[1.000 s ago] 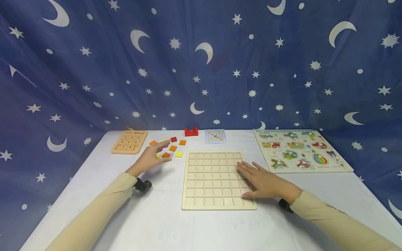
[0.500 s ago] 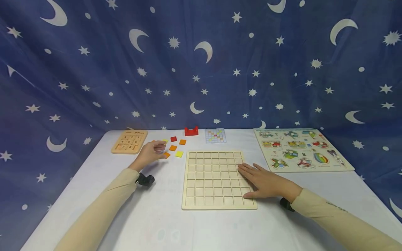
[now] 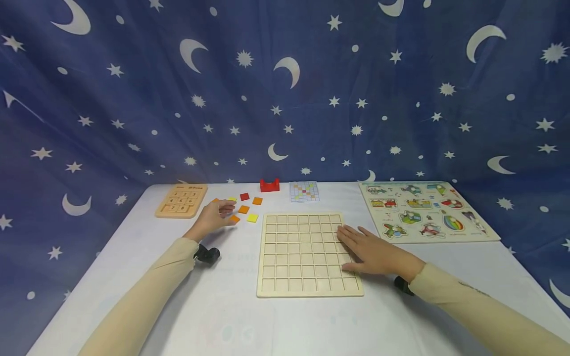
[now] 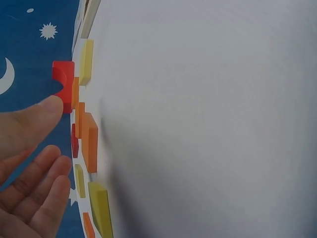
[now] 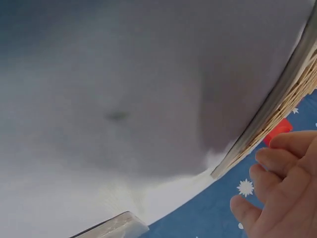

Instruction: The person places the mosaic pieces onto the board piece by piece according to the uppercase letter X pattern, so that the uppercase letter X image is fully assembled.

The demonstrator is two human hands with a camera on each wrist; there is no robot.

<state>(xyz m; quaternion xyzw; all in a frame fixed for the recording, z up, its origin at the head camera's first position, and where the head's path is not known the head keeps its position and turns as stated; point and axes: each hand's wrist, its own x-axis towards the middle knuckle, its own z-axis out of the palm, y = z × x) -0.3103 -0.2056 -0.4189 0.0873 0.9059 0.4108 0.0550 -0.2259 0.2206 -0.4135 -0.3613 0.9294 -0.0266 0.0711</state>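
My left hand (image 3: 210, 220) hovers among small square tiles at the left, thumb apart from loosely bent fingers and nothing visible between them. Just by its thumb lies an orange tile (image 3: 234, 219); a yellow tile (image 3: 252, 218) and a red tile (image 3: 244, 197) are farther right and back. In the left wrist view, another yellow tile (image 4: 100, 208) and an orange tile (image 4: 89, 144) appear beyond the fingers. A pale wooden grid board (image 3: 307, 254) lies flat in the middle. On its right edge rests my right hand (image 3: 374, 252), fingers straight.
At the back left sits a wooden number puzzle (image 3: 181, 200). A red stand (image 3: 269, 186) and a pattern card (image 3: 304, 191) are behind the grid board. A picture puzzle board (image 3: 427, 212) occupies the right back, before a blue star-patterned curtain (image 3: 285, 89).
My left hand has shifted slightly left and back, and its thumb and fingers have drawn closer together. The right hand stays at the board's edge.
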